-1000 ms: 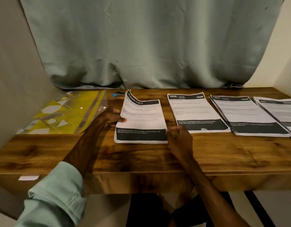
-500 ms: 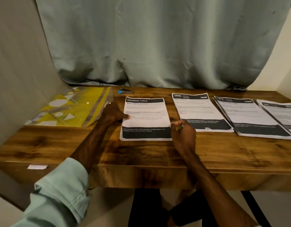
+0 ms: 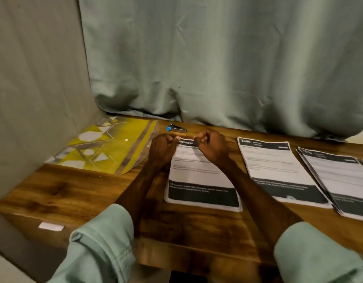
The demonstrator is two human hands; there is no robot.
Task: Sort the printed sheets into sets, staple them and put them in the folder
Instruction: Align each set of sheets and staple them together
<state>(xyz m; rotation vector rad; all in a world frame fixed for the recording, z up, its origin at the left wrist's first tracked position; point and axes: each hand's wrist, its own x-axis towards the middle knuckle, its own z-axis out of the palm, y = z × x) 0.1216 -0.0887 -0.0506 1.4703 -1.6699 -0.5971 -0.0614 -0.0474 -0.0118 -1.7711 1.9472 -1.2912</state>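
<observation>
1. We look down on a wooden table. A pale green curtain hangs behind its far edge, and a grey panel stands at the left.
2. The first set of printed sheets lies flat near the middle of the table. Its heading shows "DRESSING T", and a black band crosses its near end.
3. Our left hand is at the far left corner of the first set. Its fingers are curled and its thumb tip is at the corner. We cannot tell whether it pinches the paper or only touches it.
4. Our right hand is over the far edge of the same set and hides the rest of the heading. Its fingers are curled into the palm. We cannot tell whether any paper is caught in them.
5. The two hands are close together but apart, and a strip of the heading shows between them.
6. The 3800 set lies flat just right of the first set, with bare wood between them.
7. A third pile, slightly fanned, lies further right and runs out of view. Its print is blurred.
8. The stapler, blue and dark, lies beyond the hands near the curtain and apart from the paper.
9. The folder, clear plastic with a yellow pattern and white shapes, lies flat at the far left against the panel.
10. A white label sits at the near left edge.
11. A pale green left sleeve and right sleeve cover our arms at the near edge.
</observation>
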